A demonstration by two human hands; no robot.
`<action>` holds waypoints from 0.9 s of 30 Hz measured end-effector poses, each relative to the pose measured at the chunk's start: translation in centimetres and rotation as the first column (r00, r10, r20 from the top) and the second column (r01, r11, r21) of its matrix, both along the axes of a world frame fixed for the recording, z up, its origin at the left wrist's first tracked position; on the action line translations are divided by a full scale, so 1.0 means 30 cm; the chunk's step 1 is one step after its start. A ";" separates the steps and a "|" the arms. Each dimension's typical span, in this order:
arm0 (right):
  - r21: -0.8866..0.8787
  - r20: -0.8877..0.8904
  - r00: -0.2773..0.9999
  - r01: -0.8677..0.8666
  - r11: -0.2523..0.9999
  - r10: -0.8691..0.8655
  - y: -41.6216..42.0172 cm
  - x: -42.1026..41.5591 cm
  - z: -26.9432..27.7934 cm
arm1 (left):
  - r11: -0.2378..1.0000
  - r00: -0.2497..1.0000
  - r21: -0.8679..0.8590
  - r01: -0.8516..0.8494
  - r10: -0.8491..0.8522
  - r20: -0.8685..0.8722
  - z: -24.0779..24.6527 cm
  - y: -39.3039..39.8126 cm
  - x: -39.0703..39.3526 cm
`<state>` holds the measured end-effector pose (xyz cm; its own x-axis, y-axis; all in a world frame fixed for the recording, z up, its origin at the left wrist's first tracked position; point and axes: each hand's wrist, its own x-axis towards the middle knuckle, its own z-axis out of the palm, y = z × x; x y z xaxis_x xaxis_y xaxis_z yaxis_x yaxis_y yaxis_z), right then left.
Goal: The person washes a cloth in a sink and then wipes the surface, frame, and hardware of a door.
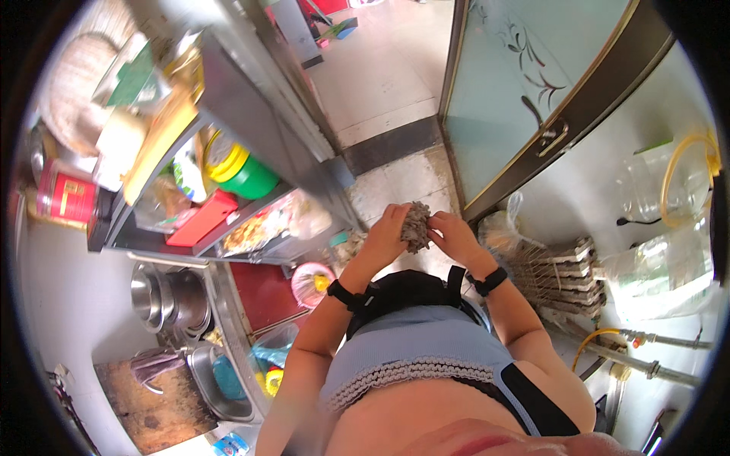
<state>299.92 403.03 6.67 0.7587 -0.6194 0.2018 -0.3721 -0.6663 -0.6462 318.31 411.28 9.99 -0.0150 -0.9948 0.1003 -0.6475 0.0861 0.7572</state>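
Note:
In front of my waist, my left hand grips one side of a shaggy grey-brown bundle, which looks like a chenille mop pad or cloth. My right hand has its fingertips on the opposite side, pinching the strands. Both hands are above the tiled floor, close to the doorway. The palms and the underside of the bundle are hidden.
To the left, a grey shelf unit carries a green tub with a yellow lid and a red box. Below it are a pink-rimmed bin and a steel sink. A frosted glass door and gas pipes lie right.

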 end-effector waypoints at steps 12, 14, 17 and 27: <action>0.482 0.333 0.907 0.070 0.873 -0.256 -0.557 0.089 -0.079 | 0.951 0.565 0.287 -0.117 0.301 -0.768 -0.056 -0.659 0.032; 0.306 0.261 0.953 0.071 0.949 -0.156 -0.672 0.164 -0.055 | 0.967 0.443 0.253 -0.006 0.230 -0.867 -0.103 -0.783 0.120; 0.326 0.106 0.977 0.143 0.934 -0.187 -0.843 0.289 0.011 | 0.977 0.520 0.211 -0.022 0.191 -0.832 -0.113 -0.949 0.205; 0.233 0.078 0.987 0.119 0.965 -0.140 -1.527 0.674 0.024 | 0.949 0.885 0.042 -0.311 0.306 -0.350 -0.012 -1.597 0.670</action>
<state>320.15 357.21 7.38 0.6538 -0.7486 0.1104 -0.3769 -0.4487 -0.8103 338.40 363.36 9.62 0.3312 -0.9418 0.0576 -0.3385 -0.0616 0.9389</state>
